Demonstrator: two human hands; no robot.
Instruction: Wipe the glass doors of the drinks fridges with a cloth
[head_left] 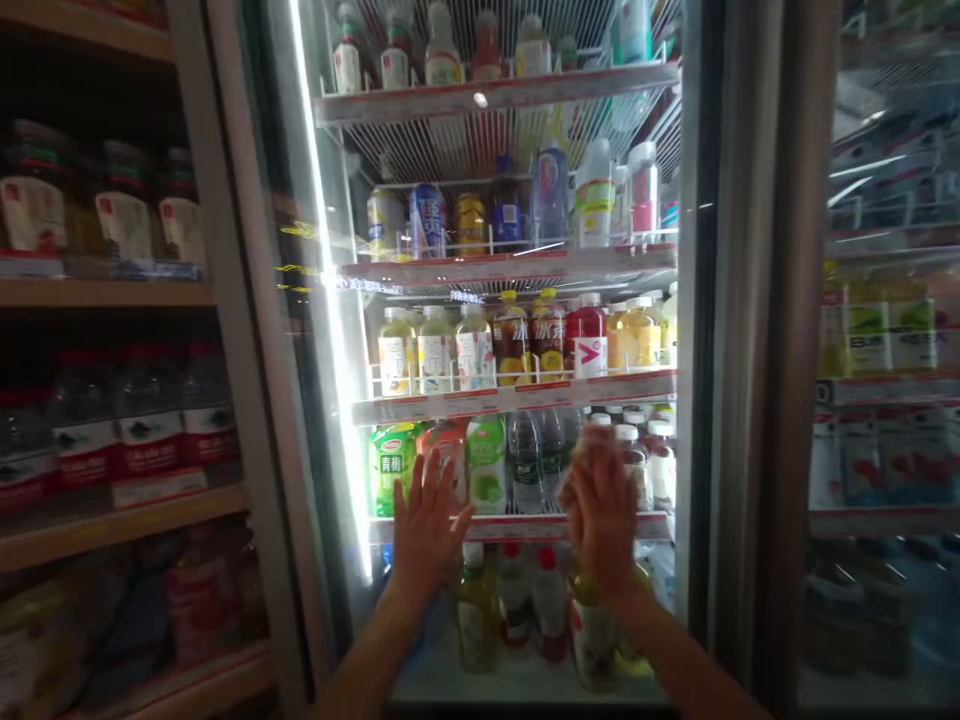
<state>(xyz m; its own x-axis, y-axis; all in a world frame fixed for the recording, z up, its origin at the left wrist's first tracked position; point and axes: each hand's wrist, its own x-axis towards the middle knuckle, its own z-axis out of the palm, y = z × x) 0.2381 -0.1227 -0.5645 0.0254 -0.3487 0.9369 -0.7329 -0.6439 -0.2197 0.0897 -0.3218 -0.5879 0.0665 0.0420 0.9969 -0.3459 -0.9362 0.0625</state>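
Observation:
In front of me stands a lit drinks fridge with a glass door [480, 285] that carries reflections. My left hand [429, 530] is raised before the glass, fingers spread, holding nothing; it seems to rest flat on the pane. Behind it are a green pouch [391, 465] and a red one, partly hidden by the fingers. To the right, my right hand [606, 510] presses a crumpled, pale brownish cloth [594, 450] toward the glass. That hand and the cloth are blurred. Beyond them show clear bottles [525, 465] and white-capped bottles.
Shelves of bottles and cans [471, 222] fill the fridge behind the glass. On the left, a wooden rack [112, 293] holds bottled drinks. A metal door frame [757, 350] runs upright on the right, with another stocked fridge section [889, 390] beyond it.

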